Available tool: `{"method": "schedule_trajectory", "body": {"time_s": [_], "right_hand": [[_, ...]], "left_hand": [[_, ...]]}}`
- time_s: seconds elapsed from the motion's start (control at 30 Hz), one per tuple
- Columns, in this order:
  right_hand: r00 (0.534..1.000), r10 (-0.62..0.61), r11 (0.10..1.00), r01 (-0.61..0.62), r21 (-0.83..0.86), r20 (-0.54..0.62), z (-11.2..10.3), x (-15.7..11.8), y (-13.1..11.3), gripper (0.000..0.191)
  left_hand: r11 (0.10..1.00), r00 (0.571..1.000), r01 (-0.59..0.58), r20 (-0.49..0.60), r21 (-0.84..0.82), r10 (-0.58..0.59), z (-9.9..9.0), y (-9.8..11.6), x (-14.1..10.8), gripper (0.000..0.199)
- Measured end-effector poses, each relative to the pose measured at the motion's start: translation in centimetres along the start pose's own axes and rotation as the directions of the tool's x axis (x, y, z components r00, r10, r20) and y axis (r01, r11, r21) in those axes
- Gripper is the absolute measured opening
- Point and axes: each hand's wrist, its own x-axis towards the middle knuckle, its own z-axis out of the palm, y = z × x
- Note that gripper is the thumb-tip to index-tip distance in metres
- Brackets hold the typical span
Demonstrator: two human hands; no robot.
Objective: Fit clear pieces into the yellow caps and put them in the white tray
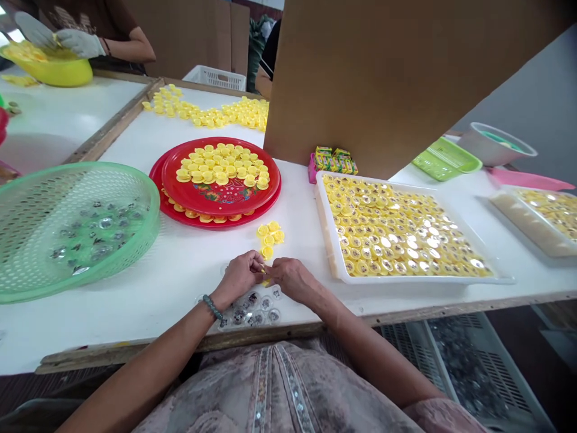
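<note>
My left hand (pixel 240 278), with a beaded bracelet on its wrist, and my right hand (pixel 295 279) meet over the white table. Their fingers are closed together around a small yellow piece (pixel 265 281), mostly hidden by the fingertips. Just beyond them lie several round yellow cups (pixel 273 233). Clear round discs with dark prints (pixel 256 310) are spread below my hands near the table edge. Stacked red trays (pixel 216 207) hold yellow cups (pixel 216 162) behind on the left. To the right, a white tray (pixel 336 255) is filled with rows of yellow cups with shiny clear tops.
A green perforated basket (pixel 144 210) with clear discs stands left. Loose yellow cups (pixel 207 114) lie farther back. A cardboard panel (pixel 360 78) rises behind small packets (pixel 333 159). Gloved hands of another person work at a yellow bowl (pixel 67 71). A second tray (pixel 518 219) sits far right.
</note>
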Motion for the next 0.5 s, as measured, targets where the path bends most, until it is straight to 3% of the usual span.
{"method": "schedule_trajectory", "body": {"time_s": [0.1,0.3,0.5], "right_hand": [[1.000,0.001,1.000,-0.001,-0.003,-0.019,0.4,-0.5,0.0,0.013],[0.979,-0.016,0.991,-0.011,-0.132,-0.204,1.3,-1.8,-0.5,0.012],[0.997,0.003,0.975,-0.020,-0.219,-0.076,0.8,-1.2,-0.9,0.014]], "left_hand": [[0.999,1.000,0.009,-0.010,-0.043,-0.010,0.2,0.0,-0.1,0.023],[1.000,0.997,0.029,-0.069,0.001,-0.029,0.6,0.4,-0.2,0.023],[0.985,0.984,0.169,-0.048,-0.036,-0.171,1.0,0.5,-0.4,0.024]]}}
